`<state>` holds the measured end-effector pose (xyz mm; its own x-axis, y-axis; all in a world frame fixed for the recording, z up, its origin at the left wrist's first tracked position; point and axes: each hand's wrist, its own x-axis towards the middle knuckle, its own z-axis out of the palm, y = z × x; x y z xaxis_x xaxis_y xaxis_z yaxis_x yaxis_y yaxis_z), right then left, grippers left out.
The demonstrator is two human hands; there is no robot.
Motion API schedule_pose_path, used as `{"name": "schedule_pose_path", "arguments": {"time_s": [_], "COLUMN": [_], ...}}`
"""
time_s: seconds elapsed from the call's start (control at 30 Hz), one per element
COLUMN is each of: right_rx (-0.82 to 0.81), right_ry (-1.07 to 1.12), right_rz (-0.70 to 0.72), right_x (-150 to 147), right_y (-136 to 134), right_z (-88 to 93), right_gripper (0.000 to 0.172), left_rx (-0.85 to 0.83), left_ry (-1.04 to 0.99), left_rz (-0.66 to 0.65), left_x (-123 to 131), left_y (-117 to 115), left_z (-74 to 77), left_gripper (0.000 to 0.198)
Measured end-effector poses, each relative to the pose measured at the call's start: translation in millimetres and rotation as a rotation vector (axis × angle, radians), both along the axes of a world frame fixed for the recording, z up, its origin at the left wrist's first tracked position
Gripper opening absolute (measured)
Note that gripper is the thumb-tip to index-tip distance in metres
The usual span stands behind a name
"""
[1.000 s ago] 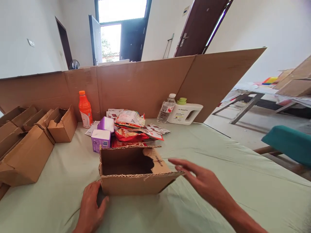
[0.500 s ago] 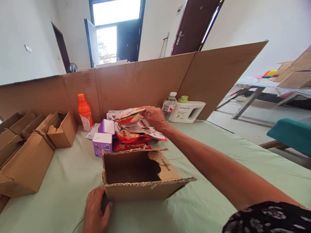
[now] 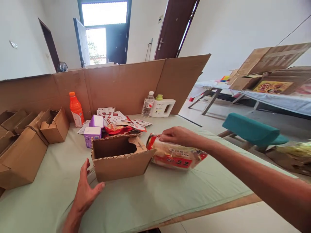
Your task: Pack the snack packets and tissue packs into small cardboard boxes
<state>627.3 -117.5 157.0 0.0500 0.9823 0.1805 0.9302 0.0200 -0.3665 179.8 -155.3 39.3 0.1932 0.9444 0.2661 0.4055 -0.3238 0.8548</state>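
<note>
My right hand [image 3: 176, 135] is closed on the upper edge of a red and clear food packet [image 3: 173, 157], which hangs just right of an open cardboard box [image 3: 119, 168]. The packet is slightly blurred, and its printing is hard to read. At the box's left front corner my left hand [image 3: 86, 191] has its fingers and thumb spread, holding nothing. Behind the box lie red food packets [image 3: 119, 128], with printed leaflets [image 3: 114, 117] beyond them. Two purple and white packs [image 3: 92, 136] stand at the box's back left.
An orange bottle [image 3: 76, 110], a clear water bottle [image 3: 147, 105] and a white jug with a green cap [image 3: 162, 107] stand along the cardboard screen [image 3: 121, 85]. Several cardboard boxes [image 3: 24, 155] fill the left side. A teal-covered bench [image 3: 251, 128] is beyond the table's right edge.
My right hand has carried the packet from the pile to the right side of the box, lower and nearer. My left hand has opened beside the box's corner. The view has turned right.
</note>
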Motion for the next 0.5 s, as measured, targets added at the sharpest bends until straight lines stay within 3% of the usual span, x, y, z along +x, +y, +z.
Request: {"name": "schedule_pose_path", "arguments": {"time_s": [0.03,0.1,0.13,0.2,0.33,0.4,0.5], "right_rx": [0.014,0.146,0.23,0.313,0.046,-0.136,-0.354], "right_ry": [-0.032,-0.107,-0.128,-0.089,0.012,-0.055,-0.26], "right_rz": [0.03,0.087,0.123,0.23,0.589,0.741,0.887], "right_x": [-4.3,-15.4,-22.6,-41.3,-92.0,-116.9,-144.6], "right_y": [-1.5,-7.2,-11.8,-22.4,-27.6,-17.5,0.4], "right_z": [-1.2,8.1,17.7,41.9,79.7,83.0,74.4], "right_gripper": [0.023,0.04,0.048,0.047,0.036,0.033,0.035], "left_rx": [-0.005,-0.042,-0.067,-0.108,-0.117,-0.104,-0.08], "left_ry": [-0.003,0.003,0.001,-0.034,-0.155,-0.173,-0.169], "left_rz": [-0.037,-0.109,-0.145,-0.208,-0.317,-0.335,-0.312], "left_x": [-0.1,-0.2,0.2,2.6,15.8,23.6,30.0], "left_y": [2.4,9.0,13.0,21.8,37.5,41.6,42.7], "left_z": [8.2,22.2,27.7,35.5,40.0,38.8,35.2], "left_gripper": [0.109,0.122,0.127,0.134,0.135,0.134,0.133]}}
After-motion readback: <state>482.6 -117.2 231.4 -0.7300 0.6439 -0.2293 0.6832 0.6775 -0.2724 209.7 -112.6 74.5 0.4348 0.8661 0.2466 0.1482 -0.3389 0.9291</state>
